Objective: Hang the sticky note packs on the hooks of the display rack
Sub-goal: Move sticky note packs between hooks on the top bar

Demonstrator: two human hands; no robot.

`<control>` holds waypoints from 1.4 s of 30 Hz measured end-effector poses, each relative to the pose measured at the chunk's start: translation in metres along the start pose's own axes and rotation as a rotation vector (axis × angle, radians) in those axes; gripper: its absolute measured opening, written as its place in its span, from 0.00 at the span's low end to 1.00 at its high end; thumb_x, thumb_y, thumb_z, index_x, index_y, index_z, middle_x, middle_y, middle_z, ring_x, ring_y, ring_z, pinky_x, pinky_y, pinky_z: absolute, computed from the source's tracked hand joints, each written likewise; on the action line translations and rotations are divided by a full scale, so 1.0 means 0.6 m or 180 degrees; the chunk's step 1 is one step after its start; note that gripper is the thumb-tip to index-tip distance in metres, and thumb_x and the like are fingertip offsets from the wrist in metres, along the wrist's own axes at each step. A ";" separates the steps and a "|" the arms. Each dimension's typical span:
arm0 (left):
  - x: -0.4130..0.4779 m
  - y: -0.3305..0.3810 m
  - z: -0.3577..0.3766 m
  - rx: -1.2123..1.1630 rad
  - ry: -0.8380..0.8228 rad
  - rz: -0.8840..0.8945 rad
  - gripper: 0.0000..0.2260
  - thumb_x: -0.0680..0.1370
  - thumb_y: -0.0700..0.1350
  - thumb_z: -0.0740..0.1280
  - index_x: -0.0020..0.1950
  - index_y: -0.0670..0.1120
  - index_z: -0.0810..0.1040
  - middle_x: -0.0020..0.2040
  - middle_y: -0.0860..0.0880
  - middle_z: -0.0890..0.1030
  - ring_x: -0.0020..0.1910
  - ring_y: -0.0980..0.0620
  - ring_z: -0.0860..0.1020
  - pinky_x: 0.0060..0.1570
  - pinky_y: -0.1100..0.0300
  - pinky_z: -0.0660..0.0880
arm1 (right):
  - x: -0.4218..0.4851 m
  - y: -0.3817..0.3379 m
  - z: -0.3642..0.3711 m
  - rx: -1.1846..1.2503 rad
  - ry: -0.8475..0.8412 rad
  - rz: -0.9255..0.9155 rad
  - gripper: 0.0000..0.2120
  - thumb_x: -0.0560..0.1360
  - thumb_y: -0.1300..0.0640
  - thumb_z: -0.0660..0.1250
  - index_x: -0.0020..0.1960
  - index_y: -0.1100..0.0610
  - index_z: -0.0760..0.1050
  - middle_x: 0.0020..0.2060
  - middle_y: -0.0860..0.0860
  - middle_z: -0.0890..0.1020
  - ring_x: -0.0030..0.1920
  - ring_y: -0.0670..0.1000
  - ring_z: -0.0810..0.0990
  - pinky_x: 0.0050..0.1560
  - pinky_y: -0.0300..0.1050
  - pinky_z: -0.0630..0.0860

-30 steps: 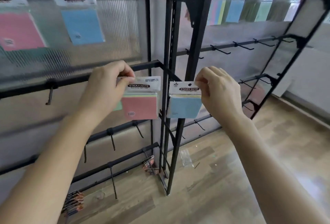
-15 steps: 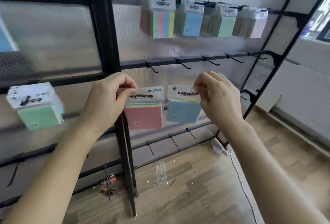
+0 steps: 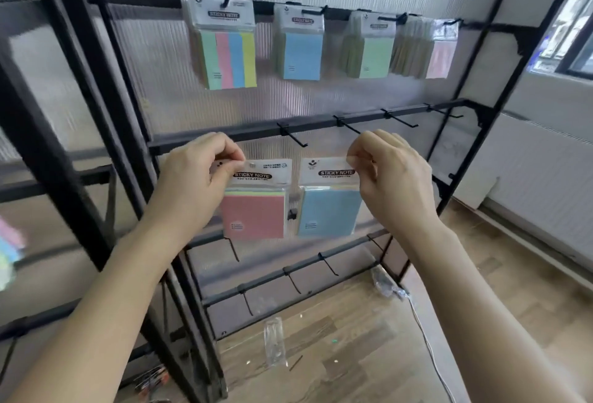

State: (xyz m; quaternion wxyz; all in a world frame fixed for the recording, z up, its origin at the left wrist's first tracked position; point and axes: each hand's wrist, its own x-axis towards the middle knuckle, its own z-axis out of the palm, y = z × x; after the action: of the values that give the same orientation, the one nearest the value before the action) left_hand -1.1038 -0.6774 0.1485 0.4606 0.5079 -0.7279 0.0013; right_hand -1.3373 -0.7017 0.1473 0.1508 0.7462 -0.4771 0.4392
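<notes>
My left hand (image 3: 195,178) pinches the header of a pink sticky note pack (image 3: 255,210). My right hand (image 3: 390,178) pinches the header of a blue sticky note pack (image 3: 329,210). Both packs hang side by side in the air, just below the rack's middle bar (image 3: 321,122). That bar carries several bare black hooks; the nearest hook (image 3: 293,136) sticks out above the gap between the two packs, another hook (image 3: 348,126) sits just above my right hand. The top bar holds several hung packs, among them a striped pack (image 3: 227,59) and a blue one (image 3: 301,54).
A black upright post (image 3: 106,158) of the rack stands at the left of my left arm. Lower bars carry more bare hooks (image 3: 329,263). On the wooden floor lie a clear plastic wrapper (image 3: 274,341) and a white cable (image 3: 426,341). A white radiator (image 3: 545,184) lines the right wall.
The view has swung right onto the rack section behind the corner post. Both hands keep pinching their packs and have come up closer under the middle bar's hooks.
</notes>
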 end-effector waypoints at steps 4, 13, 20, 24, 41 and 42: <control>0.058 -0.017 0.033 -0.0048 0.0098 0.0019 0.04 0.74 0.36 0.67 0.41 0.44 0.76 0.38 0.57 0.75 0.41 0.70 0.72 0.40 0.78 0.65 | 0.058 0.039 0.030 0.0005 0.0022 0.0019 0.04 0.69 0.64 0.61 0.39 0.57 0.73 0.35 0.49 0.77 0.39 0.54 0.74 0.34 0.47 0.71; 0.162 -0.075 0.071 0.0028 0.0417 -0.0050 0.03 0.74 0.36 0.67 0.42 0.42 0.77 0.39 0.59 0.74 0.39 0.68 0.72 0.38 0.77 0.65 | 0.192 0.092 0.099 0.0002 0.0142 -0.0088 0.04 0.71 0.64 0.64 0.40 0.57 0.73 0.35 0.45 0.71 0.38 0.50 0.69 0.33 0.43 0.60; 0.193 -0.105 0.086 0.0067 0.0437 -0.0135 0.05 0.74 0.36 0.68 0.41 0.44 0.76 0.39 0.54 0.76 0.38 0.66 0.73 0.37 0.71 0.67 | 0.274 0.111 0.132 0.0100 0.0186 -0.0188 0.02 0.74 0.62 0.63 0.42 0.58 0.73 0.36 0.46 0.70 0.40 0.48 0.65 0.34 0.43 0.52; 0.205 -0.101 0.102 0.0271 0.0485 -0.0056 0.05 0.73 0.35 0.68 0.41 0.44 0.76 0.37 0.57 0.74 0.40 0.67 0.72 0.39 0.75 0.65 | 0.310 0.122 0.141 0.0110 0.0230 -0.0240 0.04 0.75 0.61 0.62 0.45 0.60 0.75 0.39 0.47 0.71 0.42 0.48 0.66 0.34 0.41 0.51; 0.245 -0.072 0.140 0.0601 0.0606 -0.0198 0.03 0.74 0.36 0.68 0.41 0.42 0.77 0.37 0.59 0.73 0.37 0.73 0.70 0.37 0.76 0.64 | 0.405 0.151 0.164 0.0690 0.0329 -0.0185 0.06 0.75 0.59 0.60 0.45 0.59 0.75 0.39 0.48 0.74 0.42 0.50 0.71 0.37 0.44 0.61; 0.244 -0.072 0.140 0.0598 0.0622 -0.0210 0.03 0.74 0.36 0.68 0.41 0.42 0.77 0.37 0.58 0.73 0.36 0.73 0.70 0.37 0.76 0.64 | 0.409 0.154 0.164 0.0689 0.0304 -0.0181 0.06 0.75 0.59 0.60 0.45 0.59 0.75 0.39 0.48 0.74 0.42 0.51 0.72 0.37 0.44 0.61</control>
State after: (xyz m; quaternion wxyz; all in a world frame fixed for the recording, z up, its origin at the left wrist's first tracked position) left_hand -1.1365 -0.8459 0.1784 0.4795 0.5698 -0.6593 0.1038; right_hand -1.3261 -0.9531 0.2695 0.1043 0.7495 -0.3979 0.5187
